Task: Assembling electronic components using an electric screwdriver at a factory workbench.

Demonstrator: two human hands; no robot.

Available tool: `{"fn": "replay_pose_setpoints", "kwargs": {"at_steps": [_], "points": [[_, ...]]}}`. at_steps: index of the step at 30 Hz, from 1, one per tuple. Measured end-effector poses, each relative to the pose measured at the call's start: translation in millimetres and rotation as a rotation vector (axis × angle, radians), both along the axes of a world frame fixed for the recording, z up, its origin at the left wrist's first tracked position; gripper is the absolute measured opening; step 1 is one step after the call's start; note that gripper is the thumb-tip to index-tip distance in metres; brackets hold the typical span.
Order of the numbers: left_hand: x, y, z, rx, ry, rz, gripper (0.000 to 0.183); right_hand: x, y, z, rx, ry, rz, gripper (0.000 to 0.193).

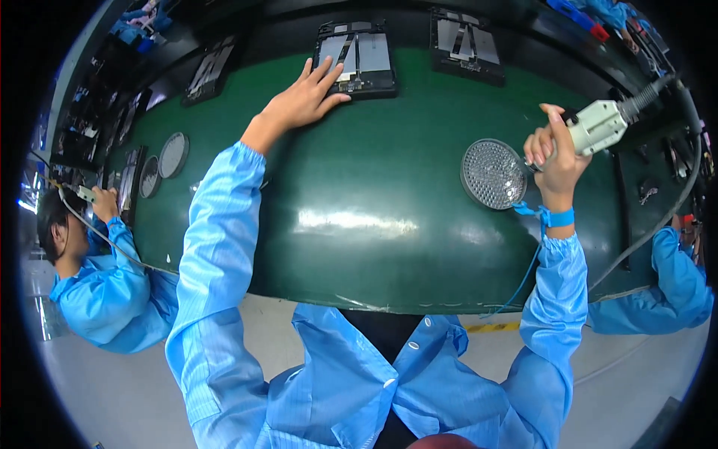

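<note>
Blue smock [336,382] fills the near side, with the green table [344,254] beyond it. At the far side, a little left of the middle, lies the opened device [379,58], flat, black-framed, its thin ribbon running roughly near to far; foreshortening hides which side is longer. The left hand [303,101] is much the nearer: its fingers are spread and holding nothing, resting on the device's near left corner. The right hand [557,153] is wrapped around a pale driver [598,127], whose tip points left to the right rim of a round dish [464,173]; whether they touch, I cannot tell. The relation that seems to count: the device lies far and left of that tip, well apart across bare table.
</note>
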State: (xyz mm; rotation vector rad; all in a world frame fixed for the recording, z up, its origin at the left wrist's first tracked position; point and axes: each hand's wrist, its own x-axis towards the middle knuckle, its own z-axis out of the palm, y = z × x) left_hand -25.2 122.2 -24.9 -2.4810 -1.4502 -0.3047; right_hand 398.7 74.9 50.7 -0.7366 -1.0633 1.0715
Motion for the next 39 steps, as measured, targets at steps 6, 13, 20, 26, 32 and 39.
{"fn": "replay_pose_setpoints", "kwargs": {"at_steps": [6, 13, 20, 26, 32, 39], "points": [[-10, 62, 7, -0.173, 0.021, 0.121, 0.064, 38, 0, -5, -0.010, 0.011, -0.086, 0.014], [58, 83, 33, 0.323, -0.310, -0.060, 0.055, 29, -9, -11, -0.031, -0.031, 0.003, 0.017], [181, 164, 30, -0.510, -0.475, 0.474, 0.113, 14, -16, -17, -0.044, -0.065, 0.087, 0.021], [189, 179, 26, -0.724, -0.715, 0.577, 0.085, 14, -18, -14, -0.037, -0.030, 0.129, 0.019], [191, 153, 42, -0.601, -1.459, 0.267, 0.043, 6, -19, -16, -0.023, -0.124, 0.115, 0.016], [158, -34, 99, -0.507, -1.861, 0.053, 0.013, 13, -10, -25, -0.033, -0.019, 0.128, 0.014]]}}
